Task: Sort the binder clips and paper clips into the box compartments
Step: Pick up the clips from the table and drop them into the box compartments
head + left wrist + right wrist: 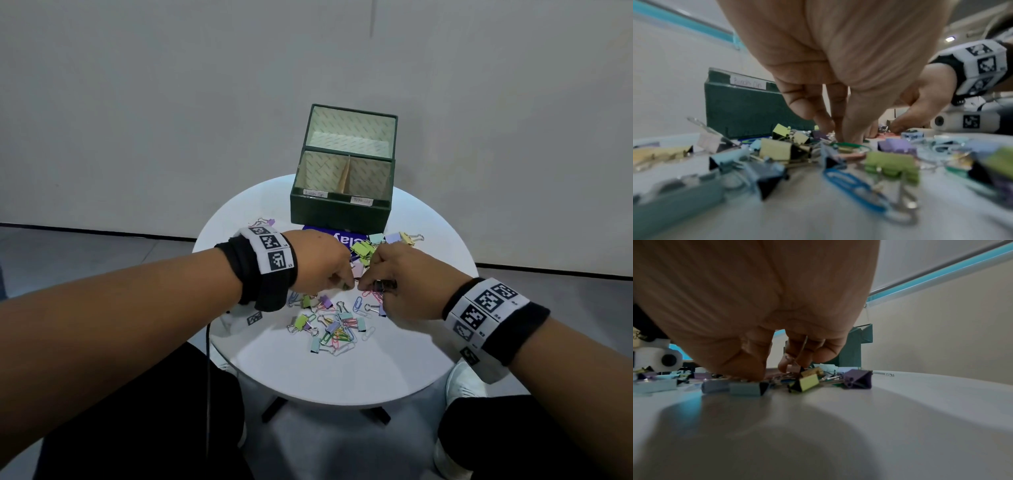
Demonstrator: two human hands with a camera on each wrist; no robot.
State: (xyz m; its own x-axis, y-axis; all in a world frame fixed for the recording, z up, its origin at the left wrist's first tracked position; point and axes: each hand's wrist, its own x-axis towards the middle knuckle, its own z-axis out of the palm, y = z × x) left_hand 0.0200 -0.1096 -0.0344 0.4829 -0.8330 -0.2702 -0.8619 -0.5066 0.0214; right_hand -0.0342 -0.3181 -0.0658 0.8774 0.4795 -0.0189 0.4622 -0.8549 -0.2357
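Pastel binder clips and paper clips point(337, 329) lie scattered on a round white table point(342, 377). Both hands meet over the middle of the pile. My left hand point(346, 284) reaches down with thumb and fingertips pinched at a green paper clip point(851, 144) on the table. My right hand point(368, 284) curls its fingers round the wire handle of a binder clip point(810, 371), thumb pressed down beside it. The green box point(339, 209) stands behind the pile, its two front compartments labelled for binder clips point(315, 194) and paper clips point(362, 201).
A blue card point(342, 237) lies under the box's front edge. More clips sit at the far left point(265, 222) and far right point(407, 237) of the box. The table's near edge is close to my knees; a black cable point(208, 377) hangs on the left.
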